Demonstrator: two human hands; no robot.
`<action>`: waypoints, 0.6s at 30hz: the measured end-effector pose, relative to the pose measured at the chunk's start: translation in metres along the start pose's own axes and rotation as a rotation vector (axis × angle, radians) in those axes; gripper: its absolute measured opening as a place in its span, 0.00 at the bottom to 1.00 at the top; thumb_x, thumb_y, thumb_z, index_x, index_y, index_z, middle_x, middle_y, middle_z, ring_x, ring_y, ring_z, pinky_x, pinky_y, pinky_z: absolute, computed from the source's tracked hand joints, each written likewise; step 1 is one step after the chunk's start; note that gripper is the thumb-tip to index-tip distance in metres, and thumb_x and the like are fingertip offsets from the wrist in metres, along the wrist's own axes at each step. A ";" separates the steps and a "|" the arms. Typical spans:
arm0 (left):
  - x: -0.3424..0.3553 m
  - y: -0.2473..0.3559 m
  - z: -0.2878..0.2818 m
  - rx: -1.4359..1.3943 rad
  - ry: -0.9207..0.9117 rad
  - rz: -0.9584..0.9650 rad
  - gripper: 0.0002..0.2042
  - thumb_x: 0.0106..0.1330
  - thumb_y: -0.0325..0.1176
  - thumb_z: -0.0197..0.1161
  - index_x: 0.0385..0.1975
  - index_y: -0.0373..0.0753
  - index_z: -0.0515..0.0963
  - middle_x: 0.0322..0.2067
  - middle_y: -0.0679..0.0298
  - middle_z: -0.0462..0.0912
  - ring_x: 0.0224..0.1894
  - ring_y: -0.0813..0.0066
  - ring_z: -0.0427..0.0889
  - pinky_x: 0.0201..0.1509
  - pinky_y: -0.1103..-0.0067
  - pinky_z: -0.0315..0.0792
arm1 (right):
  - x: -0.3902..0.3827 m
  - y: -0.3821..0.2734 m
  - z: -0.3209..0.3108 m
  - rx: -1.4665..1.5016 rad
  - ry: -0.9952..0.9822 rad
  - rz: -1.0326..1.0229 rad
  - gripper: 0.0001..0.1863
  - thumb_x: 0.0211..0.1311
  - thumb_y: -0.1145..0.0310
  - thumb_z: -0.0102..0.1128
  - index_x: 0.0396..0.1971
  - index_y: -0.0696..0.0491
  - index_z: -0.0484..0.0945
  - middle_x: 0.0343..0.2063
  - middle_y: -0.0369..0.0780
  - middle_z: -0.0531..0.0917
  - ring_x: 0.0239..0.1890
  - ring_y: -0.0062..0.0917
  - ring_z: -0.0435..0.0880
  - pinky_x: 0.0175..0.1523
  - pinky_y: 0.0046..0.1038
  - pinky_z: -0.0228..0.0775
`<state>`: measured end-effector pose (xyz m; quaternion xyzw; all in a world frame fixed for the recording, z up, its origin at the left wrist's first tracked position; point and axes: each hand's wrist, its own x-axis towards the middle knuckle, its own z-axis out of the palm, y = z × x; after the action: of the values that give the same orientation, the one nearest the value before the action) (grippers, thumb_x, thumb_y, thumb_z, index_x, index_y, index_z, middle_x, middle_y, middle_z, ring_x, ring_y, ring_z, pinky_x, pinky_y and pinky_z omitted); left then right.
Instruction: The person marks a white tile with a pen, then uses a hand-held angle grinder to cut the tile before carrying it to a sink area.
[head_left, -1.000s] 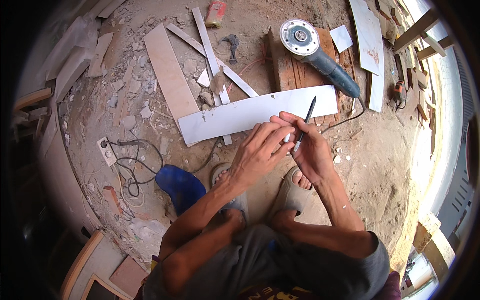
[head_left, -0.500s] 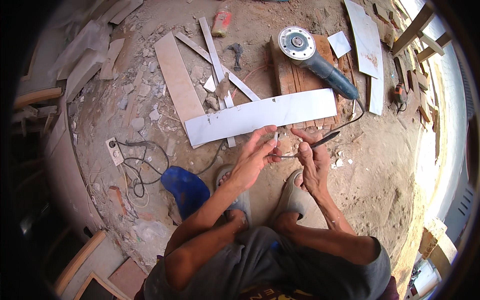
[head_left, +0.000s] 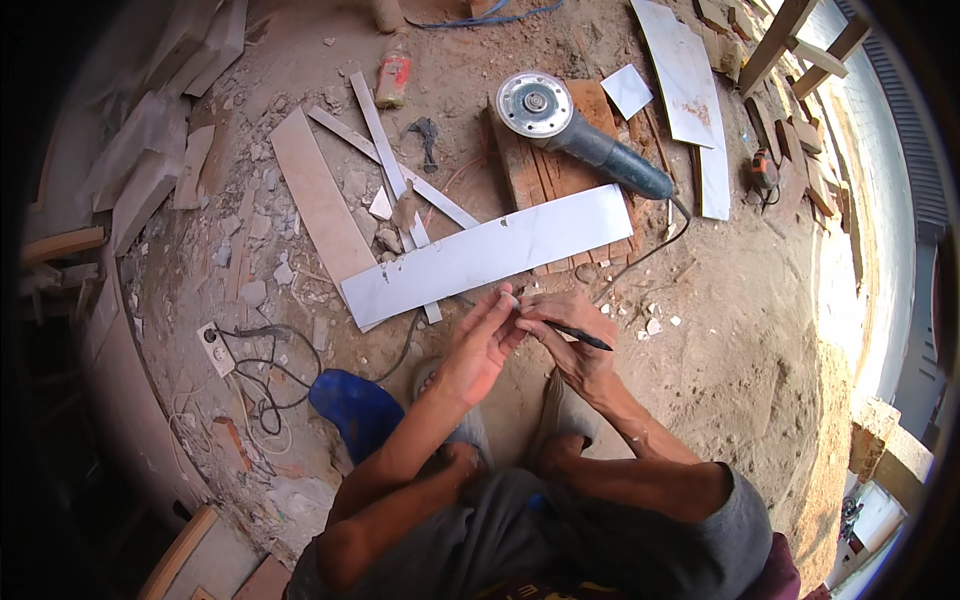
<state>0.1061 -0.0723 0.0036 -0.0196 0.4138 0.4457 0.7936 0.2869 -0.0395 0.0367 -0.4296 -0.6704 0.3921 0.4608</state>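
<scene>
My right hand (head_left: 572,335) is closed around a slim black pen (head_left: 580,338), whose dark end sticks out to the right. The fingertips of my left hand (head_left: 480,345) pinch a small pale piece (head_left: 514,301), too small to name, and meet those of my right hand. Just beyond both hands lies a long white marble-look tile strip (head_left: 490,250), its right end on a reddish-brown wooden block (head_left: 520,185). An angle grinder (head_left: 590,145) with a round silver disc rests on that block, disc up, its cable running down toward my hands.
A beige tile strip (head_left: 315,190) and thin white offcuts (head_left: 380,135) lie left of centre among rubble. Larger white tile pieces (head_left: 680,85) and an orange-black tape measure (head_left: 764,172) are at the right. A white socket (head_left: 215,348), looped cables and a blue object (head_left: 352,412) sit left of my feet.
My hands have come together; before, they were apart with the pale piece upright in my left fingers. The pen now points down to the right. The whole view has shifted slightly.
</scene>
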 end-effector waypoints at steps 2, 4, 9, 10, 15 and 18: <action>-0.002 0.001 0.000 -0.008 -0.017 0.007 0.18 0.87 0.37 0.64 0.72 0.45 0.77 0.61 0.70 0.85 0.63 0.80 0.83 0.69 0.76 0.78 | 0.000 -0.002 -0.003 -0.003 0.039 0.039 0.15 0.60 0.82 0.82 0.46 0.57 0.91 0.45 0.43 0.94 0.47 0.36 0.94 0.51 0.34 0.86; -0.002 0.004 0.012 -0.012 -0.049 0.026 0.17 0.87 0.37 0.63 0.70 0.45 0.77 0.61 0.69 0.85 0.63 0.80 0.83 0.69 0.77 0.78 | 0.008 -0.004 -0.007 -0.022 0.035 0.025 0.14 0.59 0.81 0.83 0.45 0.59 0.92 0.44 0.43 0.95 0.50 0.38 0.95 0.54 0.35 0.88; 0.008 0.009 0.013 -0.066 -0.123 0.062 0.14 0.87 0.36 0.63 0.67 0.45 0.79 0.57 0.69 0.87 0.59 0.79 0.87 0.67 0.77 0.82 | 0.024 0.001 -0.011 -0.088 -0.012 -0.068 0.14 0.60 0.79 0.83 0.45 0.59 0.92 0.45 0.43 0.95 0.58 0.41 0.95 0.62 0.38 0.88; 0.008 0.014 0.019 -0.057 -0.124 0.072 0.14 0.87 0.37 0.63 0.67 0.45 0.79 0.57 0.68 0.87 0.59 0.78 0.87 0.68 0.76 0.82 | 0.031 0.000 -0.014 -0.060 -0.034 -0.054 0.13 0.61 0.78 0.83 0.46 0.59 0.92 0.45 0.43 0.95 0.59 0.42 0.94 0.64 0.39 0.88; 0.004 0.051 0.078 0.249 -0.070 0.135 0.18 0.87 0.39 0.63 0.69 0.38 0.77 0.57 0.63 0.87 0.59 0.76 0.87 0.69 0.75 0.80 | 0.104 0.015 -0.044 0.216 0.134 0.085 0.10 0.80 0.76 0.68 0.56 0.57 0.88 0.42 0.42 0.92 0.43 0.27 0.91 0.50 0.29 0.85; 0.021 0.054 0.073 0.519 0.049 0.209 0.18 0.87 0.37 0.61 0.69 0.36 0.76 0.56 0.59 0.88 0.57 0.74 0.87 0.67 0.75 0.79 | 0.201 0.084 -0.134 -0.367 0.250 0.294 0.15 0.87 0.65 0.58 0.61 0.52 0.88 0.35 0.40 0.89 0.39 0.25 0.89 0.46 0.31 0.80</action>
<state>0.1192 0.0043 0.0556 0.2166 0.5330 0.4035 0.7115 0.3919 0.1936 0.0514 -0.6438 -0.5985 0.2706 0.3925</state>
